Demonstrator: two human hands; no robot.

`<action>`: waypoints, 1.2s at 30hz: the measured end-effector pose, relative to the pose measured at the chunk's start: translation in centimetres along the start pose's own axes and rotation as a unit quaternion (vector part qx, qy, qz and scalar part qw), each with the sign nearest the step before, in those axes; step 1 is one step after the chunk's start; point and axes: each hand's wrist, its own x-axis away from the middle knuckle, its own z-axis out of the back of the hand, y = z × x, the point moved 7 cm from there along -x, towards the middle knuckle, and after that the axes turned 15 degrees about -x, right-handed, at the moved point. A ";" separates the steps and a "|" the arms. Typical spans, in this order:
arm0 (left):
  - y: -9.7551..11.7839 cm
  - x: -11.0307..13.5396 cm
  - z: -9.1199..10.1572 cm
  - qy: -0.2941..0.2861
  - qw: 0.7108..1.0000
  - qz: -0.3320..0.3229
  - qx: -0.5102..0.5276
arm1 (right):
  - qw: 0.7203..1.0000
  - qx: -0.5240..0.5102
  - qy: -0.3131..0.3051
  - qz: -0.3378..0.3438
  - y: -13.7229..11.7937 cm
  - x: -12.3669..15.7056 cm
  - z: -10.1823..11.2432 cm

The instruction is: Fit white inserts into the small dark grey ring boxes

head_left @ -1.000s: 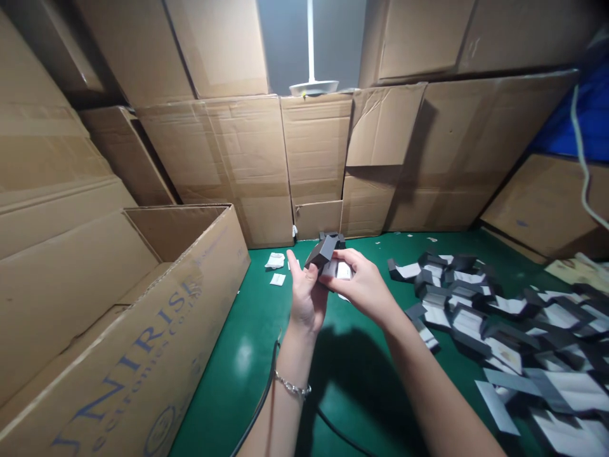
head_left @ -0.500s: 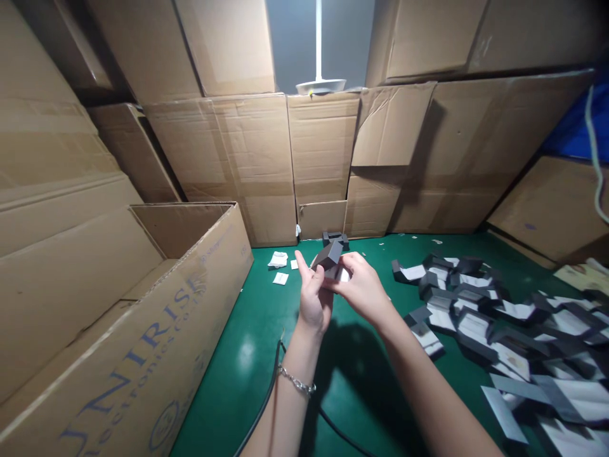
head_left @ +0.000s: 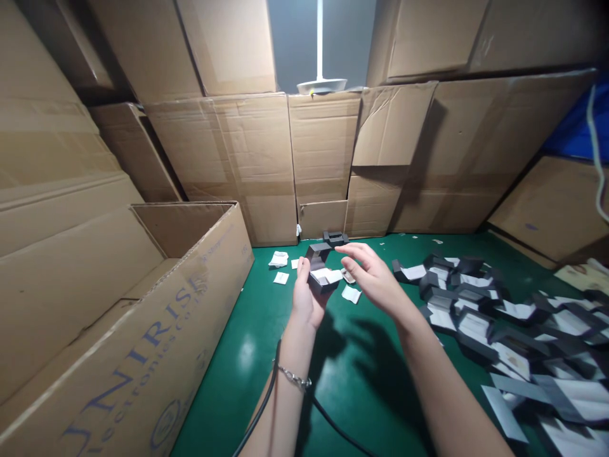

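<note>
A small black box (head_left: 321,284) with its lid raised and white lining inside is gripped by my left hand (head_left: 306,298) above the green table. Apart from the box, just to its right, hovers my right hand (head_left: 373,273), fingers spread and nothing in them. Below the gap between both hands lies a white paper piece (head_left: 351,294). Behind the held box, near the cardboard wall, sits another black box (head_left: 335,238).
Many opened black boxes with white lining (head_left: 476,327) cover the right of the green table (head_left: 228,374). A large open carton (head_left: 190,285) stands at left. White paper scraps (head_left: 278,259) lie ahead. A black cable (head_left: 328,419) runs by my left forearm.
The box in my left hand has gone from tilted with its lid lowered to standing open, lining showing. My right hand has let go and moved off to the right.
</note>
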 end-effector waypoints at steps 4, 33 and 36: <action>-0.6 0.1 -0.1 0.012 0.998 0.055 0.011 | 0.997 -0.020 -0.070 -0.023 0.2 0.0 -0.4; -2.0 0.4 -0.8 -0.060 0.988 0.133 -0.040 | 0.979 -0.011 -0.199 -0.028 0.1 1.0 -3.6; -2.1 0.3 -0.6 -0.041 0.988 0.139 -0.055 | 0.978 0.005 -0.204 -0.037 0.2 1.0 -3.6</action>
